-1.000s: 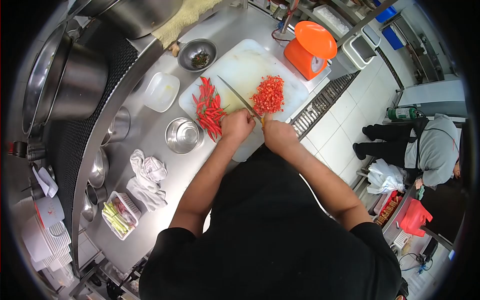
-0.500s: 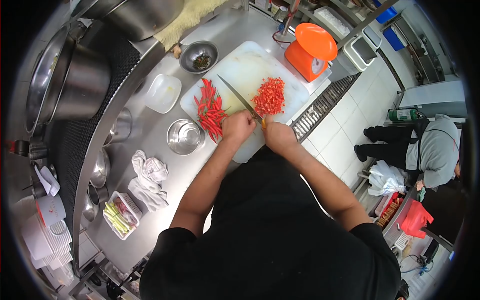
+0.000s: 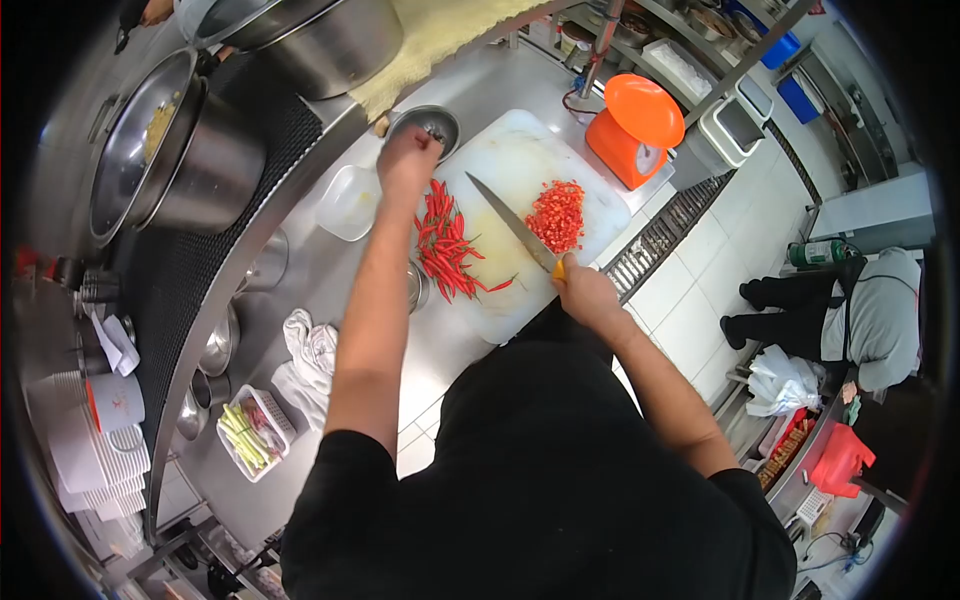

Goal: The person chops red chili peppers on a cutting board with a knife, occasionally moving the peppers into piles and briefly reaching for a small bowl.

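Note:
My left hand [image 3: 410, 160] reaches over a small metal bowl [image 3: 448, 122] at the back left of the cutting board; its fingertips are smeared, and I cannot make out what they hold. The yellow handle of a long knife [image 3: 515, 222] is in my right hand [image 3: 588, 290], with the blade lying diagonally over the white cutting board [image 3: 510, 150]. To the left of the blade is a pile of whole red chillies [image 3: 443, 240], with one chilli [image 3: 502, 284] apart near the front. Chopped red chilli [image 3: 557, 215] is heaped right of the blade.
An orange scale [image 3: 628, 140] stands behind the board's right side. Left are a white container [image 3: 347, 203], a partly hidden metal bowl [image 3: 416, 287], a cloth [image 3: 308, 355] and a basket [image 3: 255, 435]. A person in grey [image 3: 872, 310] stands at far right; another hand shows at top left.
My left hand has moved from the board near the knife handle up and left to the small metal bowl. A single chilli now lies apart on the board. The whole view has shifted.

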`<state>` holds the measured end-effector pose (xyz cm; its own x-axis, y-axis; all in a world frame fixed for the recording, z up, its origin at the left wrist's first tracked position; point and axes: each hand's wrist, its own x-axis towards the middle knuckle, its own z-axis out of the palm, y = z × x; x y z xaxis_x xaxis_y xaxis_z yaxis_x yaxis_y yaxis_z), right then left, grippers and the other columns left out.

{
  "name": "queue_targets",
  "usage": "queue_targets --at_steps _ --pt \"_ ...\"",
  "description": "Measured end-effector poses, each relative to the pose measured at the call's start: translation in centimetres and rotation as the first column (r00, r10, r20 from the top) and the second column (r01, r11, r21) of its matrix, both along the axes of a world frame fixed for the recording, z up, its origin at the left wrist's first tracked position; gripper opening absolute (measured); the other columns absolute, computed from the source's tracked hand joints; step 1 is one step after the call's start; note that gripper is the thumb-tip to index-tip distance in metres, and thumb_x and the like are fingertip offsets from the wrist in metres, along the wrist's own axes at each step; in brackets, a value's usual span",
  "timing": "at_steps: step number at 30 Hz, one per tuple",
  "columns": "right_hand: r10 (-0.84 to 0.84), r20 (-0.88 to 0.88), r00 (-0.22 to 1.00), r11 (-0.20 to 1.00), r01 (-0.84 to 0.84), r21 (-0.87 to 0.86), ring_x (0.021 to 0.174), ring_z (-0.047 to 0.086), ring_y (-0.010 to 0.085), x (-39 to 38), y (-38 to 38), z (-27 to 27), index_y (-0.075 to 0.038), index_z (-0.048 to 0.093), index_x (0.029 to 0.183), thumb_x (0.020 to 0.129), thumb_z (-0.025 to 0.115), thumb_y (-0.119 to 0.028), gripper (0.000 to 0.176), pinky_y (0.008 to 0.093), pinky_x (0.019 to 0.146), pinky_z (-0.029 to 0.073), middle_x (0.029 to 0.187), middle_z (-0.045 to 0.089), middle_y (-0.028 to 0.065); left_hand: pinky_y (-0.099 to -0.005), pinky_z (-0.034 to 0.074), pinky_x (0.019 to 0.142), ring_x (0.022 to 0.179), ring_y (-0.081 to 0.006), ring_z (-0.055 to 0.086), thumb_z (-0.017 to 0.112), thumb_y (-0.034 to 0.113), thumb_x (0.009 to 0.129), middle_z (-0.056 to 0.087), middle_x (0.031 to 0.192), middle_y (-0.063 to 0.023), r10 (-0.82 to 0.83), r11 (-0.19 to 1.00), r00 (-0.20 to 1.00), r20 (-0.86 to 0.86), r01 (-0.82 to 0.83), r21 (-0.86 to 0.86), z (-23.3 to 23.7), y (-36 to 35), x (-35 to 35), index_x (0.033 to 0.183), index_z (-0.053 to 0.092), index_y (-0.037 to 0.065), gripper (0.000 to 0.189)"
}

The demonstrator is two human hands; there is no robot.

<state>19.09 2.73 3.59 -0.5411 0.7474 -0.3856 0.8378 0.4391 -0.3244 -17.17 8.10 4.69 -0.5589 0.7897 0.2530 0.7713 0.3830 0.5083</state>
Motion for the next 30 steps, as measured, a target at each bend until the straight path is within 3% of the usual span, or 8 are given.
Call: queue_targets --at_steps 2,5,6,9,11,16,23,30 --pt "-0.016 -0.016 1.000 1.000 0.016 0.000 0.086 0.075 0.0429 -0.1 0.0 -0.6 0.000 0.050 0.128 0.102 0.062 -0.032 0.043 0.0538 0.076 0.059 0.092 0.075 0.0239 -0.0452 0.058 0.090 0.101 -0.0326 0.075 0.067 0.027 0.090 0.078 0.104 -0.0127 -0.031 0.989 0.994 0.108 0.047 -0.144 0.9 0.5 -2.5 0.111 0.075 0.011 0.028" --pt "-0.033 -0.036 0.999 0.999 0.033 0.000 0.086 0.075 0.0430 0.0 0.1 -0.8 0.000 0.049 0.128 0.102 0.062 -0.032 0.044 0.0533 0.076 0.059 0.092 0.075 0.0244 -0.0453 0.055 0.098 0.112 -0.0323 0.072 0.066 0.027 0.091 0.077 0.113 -0.0127 -0.124 0.911 0.992 -0.033 0.100 -0.399 -0.2 0.7 -3.1 0.124 0.072 0.012 0.037" --pt "-0.040 -0.039 0.998 0.999 0.039 -0.003 0.086 0.075 0.0431 0.0 0.0 -0.8 0.000 0.049 0.128 0.102 0.062 -0.033 0.044 0.0532 0.077 0.059 0.092 0.075 0.0245 -0.0446 0.056 0.096 0.110 -0.0342 0.072 0.067 0.024 0.090 0.078 0.110 -0.0136 -0.144 0.956 0.989 -0.039 0.129 -0.264 -2.1 0.1 -3.2 0.120 0.075 0.012 0.033" --pt "-0.055 -0.025 0.998 0.998 0.054 -0.043 0.087 0.075 0.0433 -0.1 0.0 -0.1 0.001 0.049 0.127 0.103 0.062 -0.032 0.043 0.0536 0.077 0.059 0.092 0.075 0.0251 -0.0453 0.058 0.090 0.103 -0.0357 0.073 0.067 0.023 0.089 0.078 0.103 -0.0151 -0.183 0.940 0.978 0.105 0.205 -0.274 0.9 -3.4 1.9 0.112 0.077 0.014 0.026" --pt "-0.054 -0.032 0.998 0.998 0.053 -0.040 0.087 0.075 0.0434 0.0 0.1 -0.4 0.001 0.049 0.125 0.103 0.062 -0.033 0.042 0.0536 0.077 0.059 0.093 0.075 0.0253 -0.0437 0.058 0.079 0.088 -0.0328 0.074 0.075 0.027 0.086 0.077 0.093 -0.0123 -0.272 0.895 0.951 0.148 0.307 -0.325 1.0 -5.7 5.0 0.102 0.076 0.012 0.021" --pt "-0.045 -0.030 0.999 0.998 0.044 -0.050 0.087 0.075 0.0432 0.0 0.4 -0.6 0.001 0.049 0.124 0.103 0.062 -0.033 0.041 0.0535 0.078 0.059 0.093 0.075 0.0254 -0.0431 0.058 0.077 0.085 -0.0301 0.074 0.077 0.028 0.086 0.075 0.089 -0.0096 -0.348 0.753 0.873 0.342 0.477 -0.452 0.6 -10.8 11.6 0.100 0.075 0.013 0.021" --pt "-0.038 -0.029 0.999 0.998 0.036 -0.047 0.087 0.075 0.0435 0.0 0.6 -0.9 0.000 0.049 0.124 0.103 0.061 -0.034 0.042 0.0535 0.078 0.059 0.093 0.075 0.0257 -0.0496 0.057 0.086 0.099 -0.0378 0.072 0.070 0.021 0.088 0.074 0.102 -0.0181 -0.409 0.708 0.874 0.263 0.486 -0.512 -2.2 -13.5 15.5 0.102 0.073 0.007 0.020" --pt "-0.043 -0.008 0.999 0.996 0.042 -0.074 0.090 0.075 0.0437 0.0 0.5 -0.4 0.000 0.048 0.129 0.103 0.061 -0.034 0.044 0.0536 0.079 0.059 0.095 0.075 0.0256 -0.0467 0.057 0.077 0.085 -0.0344 0.072 0.071 0.018 0.084 0.073 0.090 -0.0147 -0.354 0.763 0.882 0.312 0.465 -0.448 -0.6 -13.9 15.8 0.092 0.067 0.005 0.016"
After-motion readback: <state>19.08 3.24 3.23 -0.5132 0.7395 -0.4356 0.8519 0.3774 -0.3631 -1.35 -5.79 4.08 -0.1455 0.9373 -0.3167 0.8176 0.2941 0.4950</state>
